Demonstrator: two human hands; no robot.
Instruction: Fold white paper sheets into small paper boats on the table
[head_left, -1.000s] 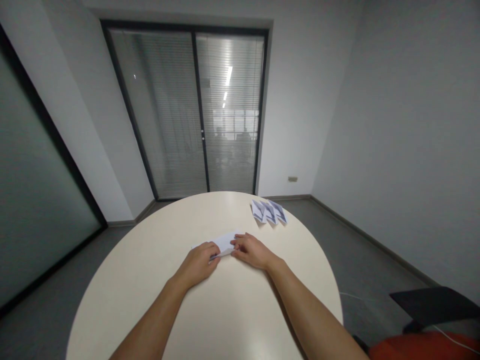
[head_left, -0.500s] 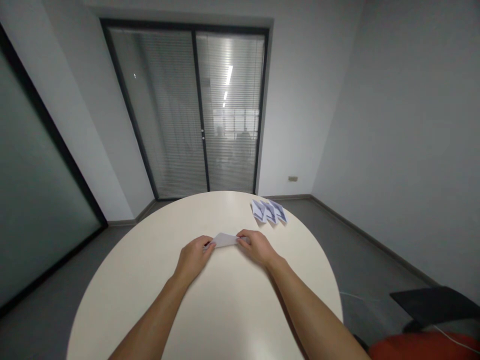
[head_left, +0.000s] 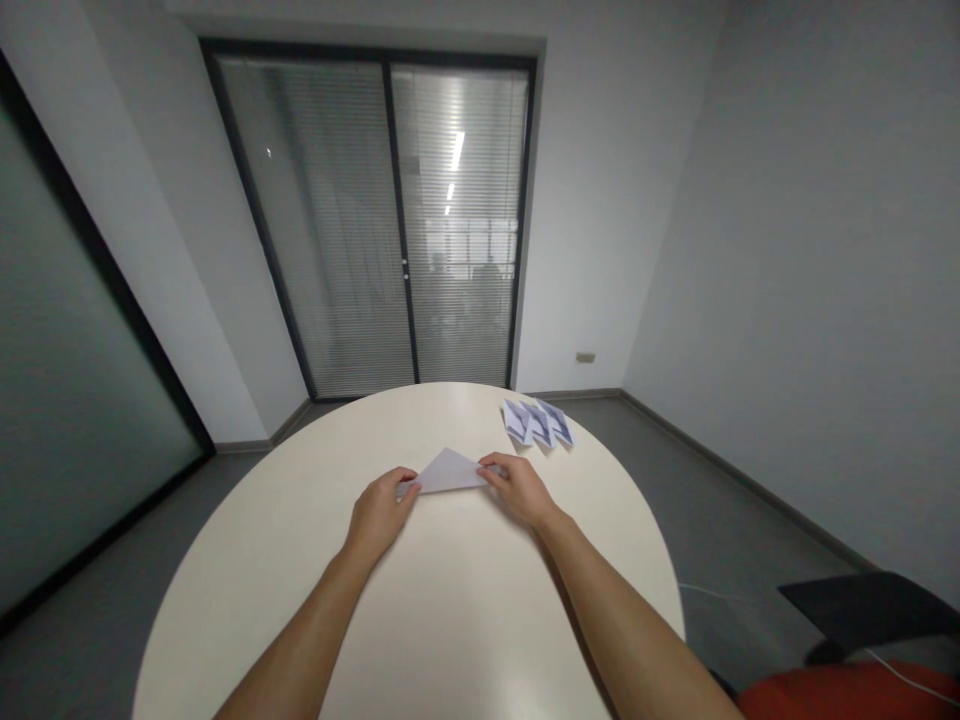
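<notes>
A folded sheet of white paper [head_left: 450,472], triangular with its peak pointing away from me, is stretched between my two hands over the round table. My left hand [head_left: 381,507] pinches its left corner between thumb and fingers. The right corner is gripped the same way by my right hand [head_left: 517,487]. Part of each corner is hidden behind the fingers. Beyond my right hand, three folded paper pieces [head_left: 537,424] lie in an overlapping row, white with bluish-grey areas.
The cream round table [head_left: 262,560] has its far edge near a glass door with blinds [head_left: 330,230]. A chair with a red seat [head_left: 840,690] and a black armrest [head_left: 874,610] stands at lower right. A wall socket [head_left: 585,357] is low on the back wall.
My hands have moved slightly apart, the left one more to the left. The paper now shows a larger, taller triangle. The three folded pieces have stayed put.
</notes>
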